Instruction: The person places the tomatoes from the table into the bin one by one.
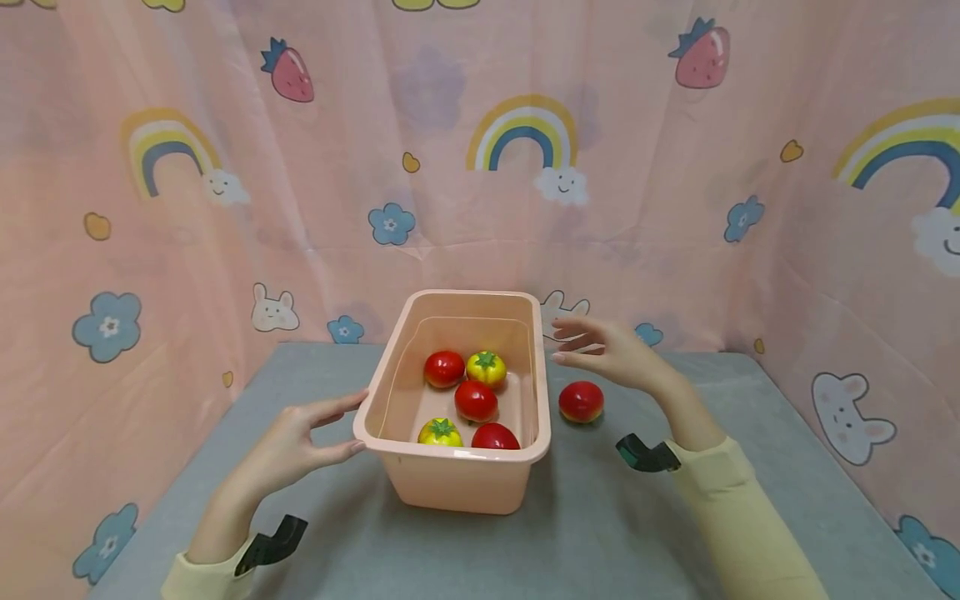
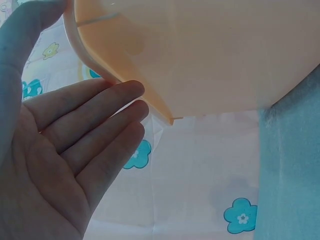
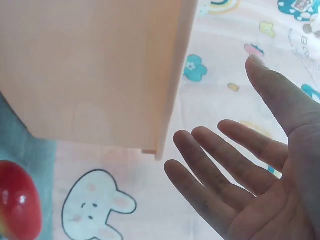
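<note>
A pink plastic bin [image 1: 457,479] stands on the table, with several glossy toy tomatoes inside. Some show plain red sides, such as one red tomato [image 1: 476,402]; others, like the yellow-topped tomato [image 1: 487,368], show a green star-shaped calyx. My left hand [image 1: 300,442] is at the bin's left rim, thumb and extended fingers touching it. In the left wrist view those fingers [image 2: 100,115] lie fairly straight along the rim. My right hand [image 1: 607,354] hovers off the bin's right side, fingers relaxed, nothing held. Below it, a lone red tomato [image 1: 581,402] rests on the table.
A grey cloth covers the table [image 1: 322,517]. Behind and at both sides hangs a pink curtain [image 1: 330,183] printed with rainbows, rabbits and flowers. Black straps [image 1: 648,454] sit near each wrist, by the yellow sleeves [image 1: 742,517].
</note>
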`<state>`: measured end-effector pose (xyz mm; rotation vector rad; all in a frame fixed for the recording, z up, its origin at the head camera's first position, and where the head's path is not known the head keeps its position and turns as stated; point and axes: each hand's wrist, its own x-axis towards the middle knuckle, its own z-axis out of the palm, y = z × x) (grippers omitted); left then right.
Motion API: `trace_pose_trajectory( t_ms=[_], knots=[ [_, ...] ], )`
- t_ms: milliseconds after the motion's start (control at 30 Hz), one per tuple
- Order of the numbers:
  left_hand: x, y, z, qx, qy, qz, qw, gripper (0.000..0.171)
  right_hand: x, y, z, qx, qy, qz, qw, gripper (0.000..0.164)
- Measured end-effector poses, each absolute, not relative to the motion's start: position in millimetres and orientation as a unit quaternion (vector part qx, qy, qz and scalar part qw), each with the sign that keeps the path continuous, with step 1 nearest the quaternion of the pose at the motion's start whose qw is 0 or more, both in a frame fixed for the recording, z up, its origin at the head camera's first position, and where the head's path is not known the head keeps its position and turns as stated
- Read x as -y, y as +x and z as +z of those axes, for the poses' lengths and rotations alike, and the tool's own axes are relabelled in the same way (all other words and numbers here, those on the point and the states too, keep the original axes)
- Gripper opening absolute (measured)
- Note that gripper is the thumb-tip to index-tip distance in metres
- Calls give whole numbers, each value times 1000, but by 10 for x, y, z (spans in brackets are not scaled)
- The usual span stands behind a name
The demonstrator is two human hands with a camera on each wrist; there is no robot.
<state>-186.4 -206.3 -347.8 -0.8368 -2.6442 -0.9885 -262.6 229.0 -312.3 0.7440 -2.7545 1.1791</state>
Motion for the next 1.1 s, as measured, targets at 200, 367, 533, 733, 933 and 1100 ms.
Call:
trace_pose_trajectory(
  t_ms=[200, 367, 533, 733, 933, 1100],
  knots=[
    [2075, -1870, -3490, 893, -285, -334, 102, 56, -2382, -2661, -3254, 907, 219, 359, 35, 57],
    [2076, -1878, -3500, 893, -288, -331, 102, 56, -2472, -2702, -3372, 914, 205, 349, 27, 59],
    [2073, -1879, -3498, 894, -289, -328, 102, 57, -2554, -2746, -3477, 919, 194, 343, 22, 59],
    [2075, -1876, -3491, 894, -289, -326, 106, 56, -2627, -2786, -3583, 925, 173, 338, 5, 62],
    [2076, -1869, -3498, 894, -287, -330, 99, 56, -2694, -2811, -3684, 929, 163, 333, -8, 61],
    [2070, -1867, -3493, 893, -287, -332, 98, 57, -2754, -2846, -3763, 933, 153, 327, -10, 58]
  ],
)
